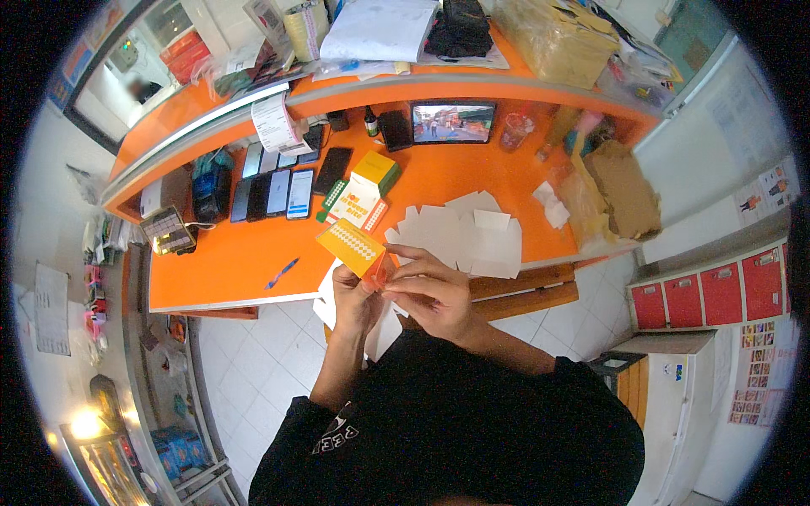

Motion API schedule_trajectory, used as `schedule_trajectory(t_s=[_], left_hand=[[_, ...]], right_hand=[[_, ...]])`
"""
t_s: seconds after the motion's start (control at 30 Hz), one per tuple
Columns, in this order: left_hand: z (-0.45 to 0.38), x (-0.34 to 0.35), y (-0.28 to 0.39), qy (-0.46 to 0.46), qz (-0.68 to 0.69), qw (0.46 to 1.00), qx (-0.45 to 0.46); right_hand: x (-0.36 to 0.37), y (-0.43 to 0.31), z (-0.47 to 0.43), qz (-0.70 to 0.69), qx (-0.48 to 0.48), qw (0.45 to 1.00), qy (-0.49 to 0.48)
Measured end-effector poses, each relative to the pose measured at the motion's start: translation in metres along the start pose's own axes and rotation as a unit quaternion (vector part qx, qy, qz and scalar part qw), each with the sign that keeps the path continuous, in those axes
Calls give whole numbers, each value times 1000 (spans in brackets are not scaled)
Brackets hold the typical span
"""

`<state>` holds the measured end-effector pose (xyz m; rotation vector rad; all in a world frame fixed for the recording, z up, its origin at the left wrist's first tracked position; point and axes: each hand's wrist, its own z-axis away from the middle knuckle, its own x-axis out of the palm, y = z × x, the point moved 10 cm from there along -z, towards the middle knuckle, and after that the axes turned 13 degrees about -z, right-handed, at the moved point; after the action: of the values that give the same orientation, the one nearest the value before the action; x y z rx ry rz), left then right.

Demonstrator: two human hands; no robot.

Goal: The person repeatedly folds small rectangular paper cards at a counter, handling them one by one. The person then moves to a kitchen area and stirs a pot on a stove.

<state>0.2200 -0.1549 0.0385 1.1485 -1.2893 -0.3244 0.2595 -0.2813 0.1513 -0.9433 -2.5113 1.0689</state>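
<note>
Before my chest I hold a partly folded yellow and orange carton (351, 248) with a white diamond pattern. My left hand (355, 302) grips its near end from below, the thumb pressed near an orange flap. The fingers of my right hand (433, 288) pinch at that same orange end from the right. Just beyond the carton, more printed cartons (359, 201) in yellow, green and white lie on the orange counter (221, 278). Flat white carton blanks (443, 237) are spread behind my right hand. Further white card (383, 335) shows below my hands, partly hidden by them.
Several phones (278, 191) lie at the left, and a blue pen (281, 273) is near the front edge. A tablet (453, 123) stands at the back beside a plastic cup (516, 129). Brown cardboard (623, 190) is at the right. Beneath the counter is a wooden bench (525, 294).
</note>
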Motion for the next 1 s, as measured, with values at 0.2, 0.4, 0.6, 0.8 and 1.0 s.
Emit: schedule_trajectory(t_s=[0.2, 0.4, 0.6, 0.8, 1.0], left_hand=[[0, 9, 5, -40, -122, 992, -6], [2, 1, 3, -43, -117, 992, 25], [2, 9, -2, -51, -50, 997, -20], [7, 8, -19, -42, -65, 996, -53], [19, 28, -28, -147, -14, 977, -154]], right_hand=[[-4, 6, 5, -25, 37, 997, 56], [-7, 29, 11, -73, 132, 988, 40], [-3, 8, 4, 43, 47, 998, 21], [-18, 18, 8, 61, 50, 996, 38], [-24, 9, 0, 139, -7, 990, 5]])
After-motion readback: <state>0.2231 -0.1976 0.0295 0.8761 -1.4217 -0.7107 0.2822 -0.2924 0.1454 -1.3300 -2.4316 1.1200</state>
